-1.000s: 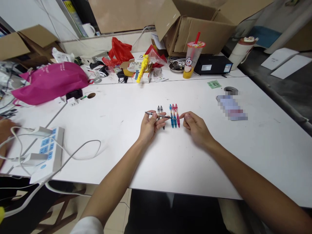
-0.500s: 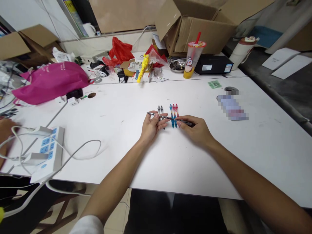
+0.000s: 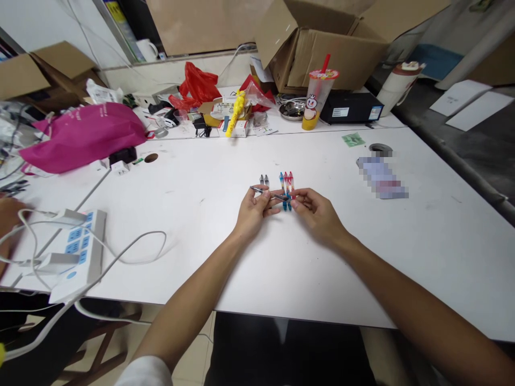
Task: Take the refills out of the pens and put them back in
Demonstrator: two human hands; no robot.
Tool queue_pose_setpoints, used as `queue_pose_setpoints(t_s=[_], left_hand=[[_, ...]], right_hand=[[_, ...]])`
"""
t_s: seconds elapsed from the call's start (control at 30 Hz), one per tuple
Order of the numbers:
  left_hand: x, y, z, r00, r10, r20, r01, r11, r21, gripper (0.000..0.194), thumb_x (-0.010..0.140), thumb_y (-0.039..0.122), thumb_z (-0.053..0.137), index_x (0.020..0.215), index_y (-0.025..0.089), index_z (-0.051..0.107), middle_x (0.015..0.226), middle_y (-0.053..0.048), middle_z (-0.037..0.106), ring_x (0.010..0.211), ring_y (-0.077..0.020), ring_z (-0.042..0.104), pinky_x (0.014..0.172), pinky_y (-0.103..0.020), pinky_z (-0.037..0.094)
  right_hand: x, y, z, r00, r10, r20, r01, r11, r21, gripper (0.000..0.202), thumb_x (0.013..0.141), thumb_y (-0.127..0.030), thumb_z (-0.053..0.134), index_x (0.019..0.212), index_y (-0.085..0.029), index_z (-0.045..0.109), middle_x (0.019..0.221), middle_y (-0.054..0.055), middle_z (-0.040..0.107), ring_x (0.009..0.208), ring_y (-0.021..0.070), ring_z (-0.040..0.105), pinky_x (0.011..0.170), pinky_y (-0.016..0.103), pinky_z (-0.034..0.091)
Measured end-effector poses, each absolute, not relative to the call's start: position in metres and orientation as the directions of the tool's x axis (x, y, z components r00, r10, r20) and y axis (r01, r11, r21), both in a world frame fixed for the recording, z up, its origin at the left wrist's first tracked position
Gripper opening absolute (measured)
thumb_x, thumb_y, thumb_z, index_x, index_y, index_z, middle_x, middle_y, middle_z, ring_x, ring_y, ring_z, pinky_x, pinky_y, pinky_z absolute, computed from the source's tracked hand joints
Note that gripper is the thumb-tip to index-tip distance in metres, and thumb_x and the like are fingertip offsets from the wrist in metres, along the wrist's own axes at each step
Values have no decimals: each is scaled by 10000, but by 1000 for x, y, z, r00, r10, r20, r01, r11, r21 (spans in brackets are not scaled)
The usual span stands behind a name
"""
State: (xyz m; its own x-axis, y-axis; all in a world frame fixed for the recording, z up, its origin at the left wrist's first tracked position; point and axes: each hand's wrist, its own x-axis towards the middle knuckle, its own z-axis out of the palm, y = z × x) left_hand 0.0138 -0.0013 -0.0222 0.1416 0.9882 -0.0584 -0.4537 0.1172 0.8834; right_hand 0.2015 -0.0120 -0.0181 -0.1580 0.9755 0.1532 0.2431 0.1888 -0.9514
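Observation:
A slim dark pen (image 3: 280, 197) is held roughly level above the table, between my two hands. My left hand (image 3: 251, 212) pinches it between thumb and fingers, and its thin pointed end sticks out to the left. At the pen's right end are the closed thumb and fingertips of my right hand (image 3: 317, 214), which partly hide that end. Just beyond my hands, a blue pen (image 3: 282, 177) and two pens with pink-red tops (image 3: 288, 177) lie side by side. Left of them are two grey-black pens (image 3: 264, 179), their lower parts covered by my left hand.
A white power strip (image 3: 86, 252) with plugs and cables lies at the left. Blurred-out flat object (image 3: 382, 177) is at the right, near a green packet (image 3: 353, 140). A drink cup (image 3: 317, 99), cardboard box (image 3: 330, 56) and magenta bag (image 3: 88, 134) stand along the back.
My hands have drawn nearer along the pen, and less of its length shows. The dark thicker part that was inside my right hand now shows between both hands.

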Motion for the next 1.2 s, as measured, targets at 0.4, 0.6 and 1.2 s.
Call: queue_pose_setpoints(t_s=[0.4,0.6,1.2], left_hand=[[11,0,-18,75,994,-82,-466,108,878,351,868,414,760,1027,236,503,1058,-95,789,893,-201,776,672,-251,596],[12,0,-16,63,994,-87,-462,107,880,348,858,413,771,1015,228,522,1055,-103,786,885,-204,775,670,-254,594],[12,-2,-14,72,994,-78,-420,101,902,409,813,438,806,1040,220,544,1042,-102,787,891,-219,774,641,-250,581]], right_hand=[[204,-12,-19,-209,970,120,300,181,-936,241,937,-465,615,977,-228,625,815,5,625,701,160,525,668,316,416],[203,-14,-17,-204,975,94,329,158,-931,302,951,-523,582,920,-226,627,755,-4,595,652,153,495,618,309,388],[201,-17,-14,-277,960,52,378,159,-912,443,990,-571,476,788,-218,653,680,3,611,557,138,448,565,317,365]])
